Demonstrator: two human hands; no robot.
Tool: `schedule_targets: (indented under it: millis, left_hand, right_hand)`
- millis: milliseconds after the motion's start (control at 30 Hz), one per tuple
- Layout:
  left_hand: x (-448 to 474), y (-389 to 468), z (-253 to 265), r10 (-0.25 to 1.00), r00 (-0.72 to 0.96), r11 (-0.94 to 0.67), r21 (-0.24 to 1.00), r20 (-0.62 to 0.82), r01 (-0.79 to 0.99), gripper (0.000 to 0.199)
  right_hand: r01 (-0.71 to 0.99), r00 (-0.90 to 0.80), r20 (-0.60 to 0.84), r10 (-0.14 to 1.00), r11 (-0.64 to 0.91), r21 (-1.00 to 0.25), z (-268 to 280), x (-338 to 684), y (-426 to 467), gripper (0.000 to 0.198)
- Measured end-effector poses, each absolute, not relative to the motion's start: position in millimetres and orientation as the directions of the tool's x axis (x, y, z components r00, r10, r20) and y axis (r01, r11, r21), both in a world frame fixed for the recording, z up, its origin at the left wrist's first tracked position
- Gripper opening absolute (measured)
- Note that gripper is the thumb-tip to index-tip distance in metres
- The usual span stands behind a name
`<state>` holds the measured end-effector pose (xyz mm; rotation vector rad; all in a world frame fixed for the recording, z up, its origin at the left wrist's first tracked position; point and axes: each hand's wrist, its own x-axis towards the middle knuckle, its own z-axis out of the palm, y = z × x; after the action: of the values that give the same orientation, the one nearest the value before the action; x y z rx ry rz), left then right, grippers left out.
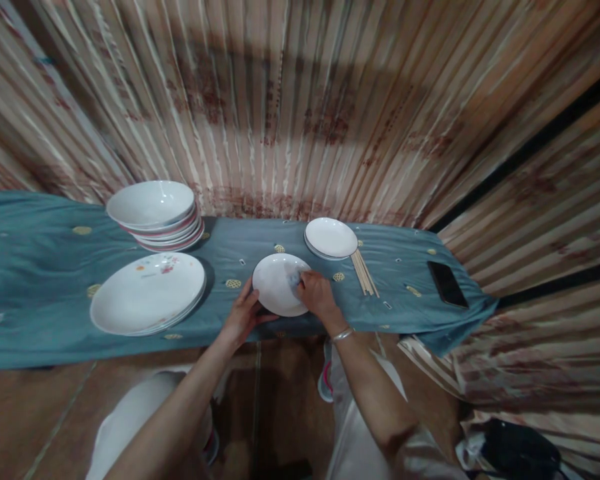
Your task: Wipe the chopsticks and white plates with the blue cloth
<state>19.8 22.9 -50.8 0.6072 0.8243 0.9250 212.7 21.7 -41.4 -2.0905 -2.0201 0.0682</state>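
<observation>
Gripping near-left rim of dark-rimmed white plate [275, 293]: left hand [244, 315]. Right hand [319, 293] pinches blurred pale wad [293, 278] over plate's right half; contact unclear. Plate's round, no long axis, between both hands. Small-plate stack [331, 238] beyond-right of it.
</observation>
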Motion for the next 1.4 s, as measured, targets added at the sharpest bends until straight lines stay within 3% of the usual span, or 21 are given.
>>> schedule_targets:
  millis: [167,367,500,800,1067,1400]
  left_hand:
    - [21,21,-48,0.873,0.328,0.480,0.760,-0.362,-0.439,0.064]
    - [21,18,-45,0.872,0.333,0.484,0.739,-0.359,-0.469,0.064]
    - [21,19,-47,0.869,0.335,0.488,0.736,-0.363,-0.469,0.064]
    - [21,19,-50,0.865,0.340,0.494,0.739,-0.368,-0.458,0.069]
    - [20,19,-49,0.860,0.357,0.505,0.713,-0.366,-0.487,0.067]
    - [21,20,-51,0.858,0.338,0.511,0.706,-0.387,-0.490,0.066]
  right_hand:
    - [0.958,0.162,0.216,0.963,-0.101,-0.270,-52,212,39,0.013]
    - [0.940,0.154,0.403,0.902,-0.008,-0.341,-67,209,56,0.013]
    - [0.928,0.153,0.442,0.884,0.025,-0.371,-73,203,62,0.015]
    - [0.843,0.160,0.352,0.922,0.058,-0.534,-65,182,73,0.023]
    - [0.689,0.045,0.314,0.948,0.198,-0.697,-63,160,73,0.034]
    - [0.537,-0.134,0.278,0.951,0.306,-0.786,-56,159,65,0.028]
